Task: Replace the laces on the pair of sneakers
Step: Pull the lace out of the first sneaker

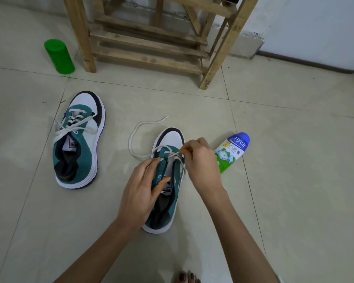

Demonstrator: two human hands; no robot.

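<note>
Centre of frame: the left hand (143, 188) grips the half-laced sneaker (172, 137) on the floor while the right hand (200, 162) pinches the white lace (130, 142) near the lower eyelets; steadying the upper and drawing the lace snug should keep crossings flat.

Soft, even indoor light fills the scene, bright enough for clear colours, and the pale tiled floor (274, 129) shows only a dull sheen. Shadows are faint and diffuse, a thin dark edge under the laced sneaker (86, 156). The wide lens bows tile lines near the edges, the corners dim, and the wooden rack (151, 41) looks soft, perhaps from compression
</note>
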